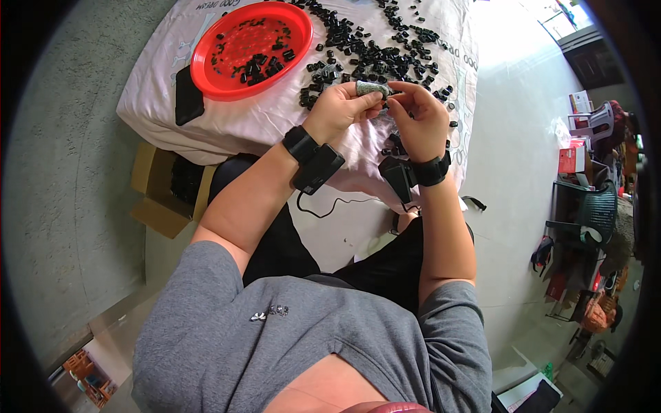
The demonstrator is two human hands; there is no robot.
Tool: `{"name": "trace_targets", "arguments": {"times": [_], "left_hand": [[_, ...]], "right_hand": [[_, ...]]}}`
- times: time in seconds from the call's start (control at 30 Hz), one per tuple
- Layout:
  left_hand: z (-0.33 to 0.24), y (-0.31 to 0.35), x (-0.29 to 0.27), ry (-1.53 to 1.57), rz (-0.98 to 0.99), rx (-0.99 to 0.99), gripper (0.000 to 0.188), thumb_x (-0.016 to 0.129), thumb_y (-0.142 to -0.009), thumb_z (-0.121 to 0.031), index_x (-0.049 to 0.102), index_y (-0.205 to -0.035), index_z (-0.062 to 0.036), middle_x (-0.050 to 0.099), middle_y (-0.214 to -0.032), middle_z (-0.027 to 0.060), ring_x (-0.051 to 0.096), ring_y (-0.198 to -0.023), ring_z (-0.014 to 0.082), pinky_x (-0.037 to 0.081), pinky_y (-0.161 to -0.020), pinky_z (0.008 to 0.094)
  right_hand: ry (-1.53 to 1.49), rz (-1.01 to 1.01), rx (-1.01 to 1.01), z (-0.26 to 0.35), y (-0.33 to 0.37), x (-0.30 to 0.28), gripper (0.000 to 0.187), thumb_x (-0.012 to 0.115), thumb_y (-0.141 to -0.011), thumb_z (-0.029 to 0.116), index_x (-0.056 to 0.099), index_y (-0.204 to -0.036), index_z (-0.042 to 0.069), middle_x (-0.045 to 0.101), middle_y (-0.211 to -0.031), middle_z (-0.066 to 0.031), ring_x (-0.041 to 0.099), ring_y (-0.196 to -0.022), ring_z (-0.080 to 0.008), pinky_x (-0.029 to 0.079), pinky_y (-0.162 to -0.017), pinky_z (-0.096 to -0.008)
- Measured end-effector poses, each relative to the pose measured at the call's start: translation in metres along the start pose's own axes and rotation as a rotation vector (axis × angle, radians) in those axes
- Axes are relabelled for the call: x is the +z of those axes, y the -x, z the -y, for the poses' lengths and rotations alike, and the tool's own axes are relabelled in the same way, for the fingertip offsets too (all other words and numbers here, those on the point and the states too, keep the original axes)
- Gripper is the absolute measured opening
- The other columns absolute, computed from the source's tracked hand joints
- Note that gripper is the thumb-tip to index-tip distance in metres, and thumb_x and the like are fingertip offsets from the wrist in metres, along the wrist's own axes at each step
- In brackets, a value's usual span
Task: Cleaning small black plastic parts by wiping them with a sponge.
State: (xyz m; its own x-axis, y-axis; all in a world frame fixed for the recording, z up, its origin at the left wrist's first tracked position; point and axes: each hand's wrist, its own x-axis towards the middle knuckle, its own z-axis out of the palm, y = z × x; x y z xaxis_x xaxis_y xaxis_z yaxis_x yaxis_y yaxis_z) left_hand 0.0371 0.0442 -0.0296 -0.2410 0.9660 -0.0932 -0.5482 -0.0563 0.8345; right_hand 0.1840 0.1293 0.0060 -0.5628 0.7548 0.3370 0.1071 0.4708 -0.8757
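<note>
My left hand (335,111) is closed around a small grey-green speckled piece (370,88), rounded and about finger-length; its exact kind does not show. Close beside it, my right hand (425,124) has thumb and forefinger drawn together at the piece's right end. Something small and dark seems to be between those fingertips, too small to name. Both hands hover over the near part of a cloth-covered table, above a spread of small black plastic parts (358,51). A black device is strapped at each wrist.
A red round tray (301,51) holding more black parts sits at the far left. A black phone-like slab (188,96) lies against its rim on the pale cloth (241,124). An open cardboard box (160,217) stands on the floor at left; chairs (597,210) line the right.
</note>
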Motion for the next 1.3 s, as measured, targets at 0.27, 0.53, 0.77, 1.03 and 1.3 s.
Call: {"name": "trace_targets", "arguments": {"times": [0.27, 0.53, 0.77, 1.03, 1.3], "left_hand": [[-0.010, -0.003, -0.004, 0.056, -0.109, 0.000, 0.016, 0.065, -0.095, -0.011, 0.067, -0.107, -0.0006, 0.069, -0.095, 0.0051, 0.065, -0.086, 0.0107, 0.055, -0.080, 0.0241], [-0.024, -0.003, -0.014, 0.168, -0.162, 0.015, 0.013, 0.064, -0.095, -0.010, 0.063, -0.103, 0.0004, 0.066, -0.096, 0.0074, 0.065, -0.087, 0.0134, 0.056, -0.079, 0.0242], [-0.022, 0.002, -0.012, 0.148, -0.163, 0.004, 0.014, 0.063, -0.096, -0.010, 0.064, -0.105, 0.0007, 0.067, -0.096, 0.0072, 0.065, -0.086, 0.0130, 0.056, -0.079, 0.0240], [-0.020, 0.008, -0.005, 0.057, -0.122, 0.020, 0.015, 0.064, -0.096, -0.010, 0.066, -0.107, -0.0003, 0.069, -0.098, 0.0064, 0.066, -0.087, 0.0112, 0.055, -0.081, 0.0237], [-0.018, 0.009, -0.006, 0.034, -0.084, 0.035, 0.017, 0.064, -0.095, -0.011, 0.066, -0.109, -0.0004, 0.069, -0.099, 0.0051, 0.066, -0.088, 0.0107, 0.055, -0.082, 0.0229]], "right_hand": [[-0.006, 0.103, 0.057, -0.016, -0.013, -0.029, 0.025, 0.071, -0.078, 0.001, 0.073, -0.103, 0.005, 0.070, -0.085, -0.0077, 0.068, -0.073, -0.0142, 0.054, -0.068, -0.0266], [0.522, 0.201, -0.088, -0.018, -0.014, -0.024, 0.018, 0.065, -0.077, 0.004, 0.075, -0.091, 0.010, 0.064, -0.086, -0.0124, 0.065, -0.080, -0.0324, 0.054, -0.074, -0.0401], [0.587, 0.213, -0.142, -0.025, -0.017, -0.015, 0.017, 0.067, -0.075, 0.003, 0.072, -0.090, 0.009, 0.064, -0.088, -0.0128, 0.064, -0.082, -0.0331, 0.053, -0.077, -0.0405], [-0.087, 0.157, 0.050, -0.002, -0.016, -0.013, 0.015, 0.068, -0.082, 0.000, 0.069, -0.097, 0.002, 0.071, -0.087, -0.0084, 0.069, -0.080, -0.0153, 0.054, -0.073, -0.0262], [-0.052, 0.169, -0.051, -0.002, -0.015, -0.009, 0.022, 0.069, -0.081, -0.001, 0.070, -0.103, 0.001, 0.071, -0.090, -0.0084, 0.070, -0.081, -0.0149, 0.054, -0.075, -0.0259]]}}
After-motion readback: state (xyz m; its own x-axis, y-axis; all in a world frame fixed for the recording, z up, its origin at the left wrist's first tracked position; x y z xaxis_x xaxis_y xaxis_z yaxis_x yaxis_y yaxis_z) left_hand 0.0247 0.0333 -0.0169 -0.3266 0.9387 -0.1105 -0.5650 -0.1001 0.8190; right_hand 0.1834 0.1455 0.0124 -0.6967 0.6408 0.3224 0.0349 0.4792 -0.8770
